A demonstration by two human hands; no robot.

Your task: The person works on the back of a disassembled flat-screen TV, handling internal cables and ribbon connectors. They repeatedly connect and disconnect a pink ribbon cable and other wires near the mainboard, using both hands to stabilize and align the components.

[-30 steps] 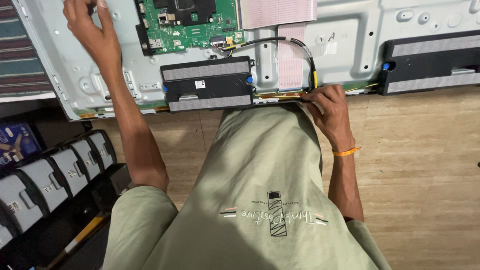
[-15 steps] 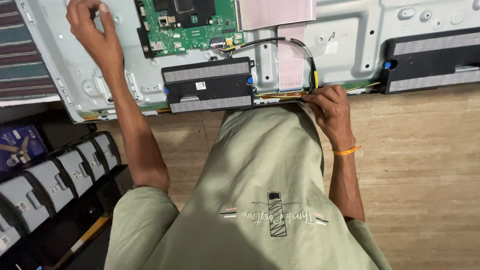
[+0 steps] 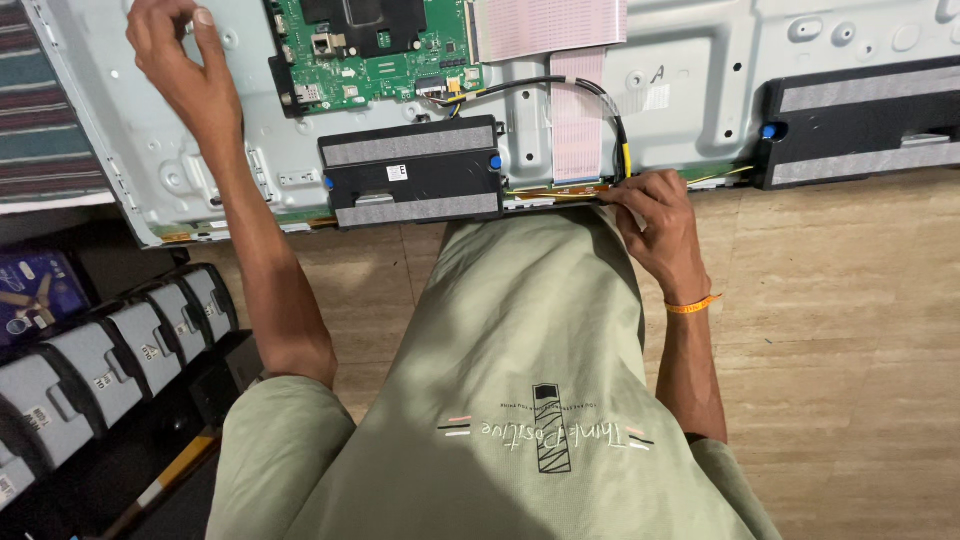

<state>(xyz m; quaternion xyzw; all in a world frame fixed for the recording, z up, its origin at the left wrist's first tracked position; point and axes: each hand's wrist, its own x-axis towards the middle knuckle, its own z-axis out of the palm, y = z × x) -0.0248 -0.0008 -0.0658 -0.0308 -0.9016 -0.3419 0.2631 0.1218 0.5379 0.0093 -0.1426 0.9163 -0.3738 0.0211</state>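
A television back panel (image 3: 700, 110) of grey metal lies on the floor in front of me. On it sit a green circuit board (image 3: 375, 60), a black speaker bar (image 3: 410, 172) and pink flat ribbon cables (image 3: 578, 115). My left hand (image 3: 180, 65) rests on the panel's upper left, with its fingers bent and its thumb tip close to them at the frame's top edge; anything between them is hidden. My right hand (image 3: 660, 225) grips the panel's lower edge beside a black cable (image 3: 612, 120) with a yellow band. My green shirt (image 3: 520, 400) fills the lower middle.
A second black speaker bar (image 3: 860, 120) lies at the panel's right. Several grey and black parts (image 3: 110, 350) are lined up at the lower left. Beige tiled floor (image 3: 850, 350) extends to the right. A striped rug (image 3: 40, 130) lies at the far left.
My left hand has shifted slightly to the right on the panel. My right hand stays at the lower edge.
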